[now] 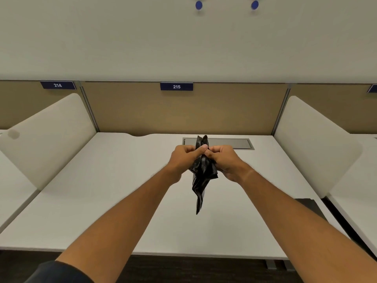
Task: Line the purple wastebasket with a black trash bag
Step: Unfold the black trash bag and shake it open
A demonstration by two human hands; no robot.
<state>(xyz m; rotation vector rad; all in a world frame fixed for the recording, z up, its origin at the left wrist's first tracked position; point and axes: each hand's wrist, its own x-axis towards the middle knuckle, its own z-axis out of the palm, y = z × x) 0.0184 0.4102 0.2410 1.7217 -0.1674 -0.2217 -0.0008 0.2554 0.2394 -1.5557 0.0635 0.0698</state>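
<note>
Both arms are reaching forward over a white bench (102,201), and the two hands are meeting in the middle of the view, held up above the bench top. The left hand (183,158) and the right hand (224,160) are pinching a crumpled black trash bag (203,180) between them, thumbs pressing together at its upper part. Each grip is closing tight on the bag, fingers curling in around the bunched plastic. A short tuft of the bag is sticking up above the thumbs, and the longer part is hanging down below the hands in a twisted, narrowing tail, clear of the bench.

On the far side of the bench, just behind the hands, a grey metal flap (230,143) is lying flush in the bench top. A tan panel (142,111) is standing along the far edge, carrying a dark blue label reading 215 (176,86); another label, 214 (58,85), is showing farther left. White side screens (51,137) are rising at the left and right of the bench. Two blue round marks (199,5) are sitting high on the wall. The wastebasket is not showing in this view.
</note>
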